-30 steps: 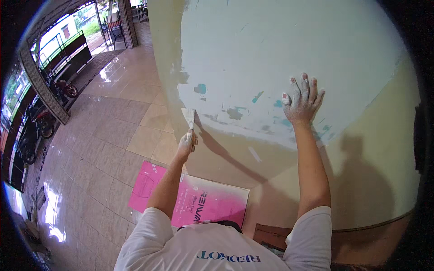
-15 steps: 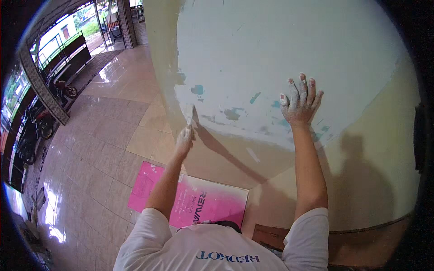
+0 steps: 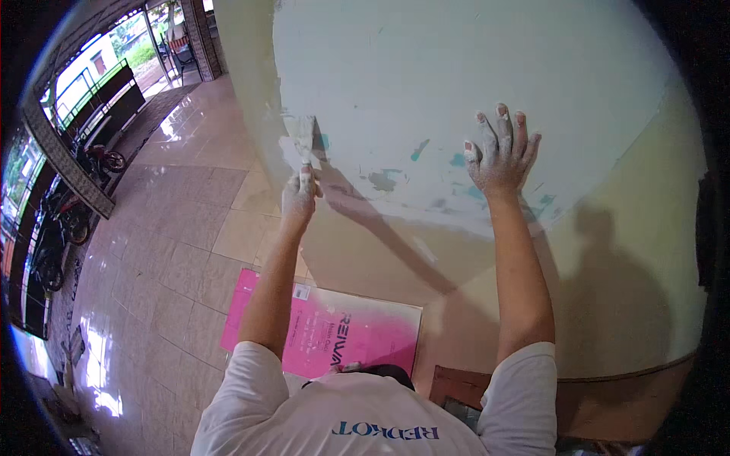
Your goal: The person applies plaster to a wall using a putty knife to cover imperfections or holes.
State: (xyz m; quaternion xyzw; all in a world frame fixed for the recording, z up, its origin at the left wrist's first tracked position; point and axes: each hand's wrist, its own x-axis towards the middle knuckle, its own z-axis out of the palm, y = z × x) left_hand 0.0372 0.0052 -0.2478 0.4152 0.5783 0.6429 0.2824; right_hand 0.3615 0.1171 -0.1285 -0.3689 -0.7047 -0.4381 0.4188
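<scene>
My left hand (image 3: 299,196) is closed round the handle of a putty knife (image 3: 304,137). Its wide blade lies against the wall at the left edge of a large white filler patch (image 3: 456,68). Filler dust coats both hands. My right hand (image 3: 500,156) rests on the patch with its fingers spread and nothing held. Between the hands, bare spots of teal and grey paint (image 3: 382,181) show through the filler. Below the patch runs cream-coloured wall (image 3: 365,262), crossed by the shadow of my left arm.
A flattened pink cardboard box (image 3: 357,327) lies on the floor at the wall's foot. Right of it is a brown wooden piece (image 3: 456,380). Glossy tiles (image 3: 167,266) stretch to the left, toward parked motorbikes (image 3: 57,228) and a tiled pillar (image 3: 68,159).
My left hand has moved up the wall with the putty knife, whose blade now shows wider beside the teal spot. My right hand stays on the patch. The view has shifted slightly.
</scene>
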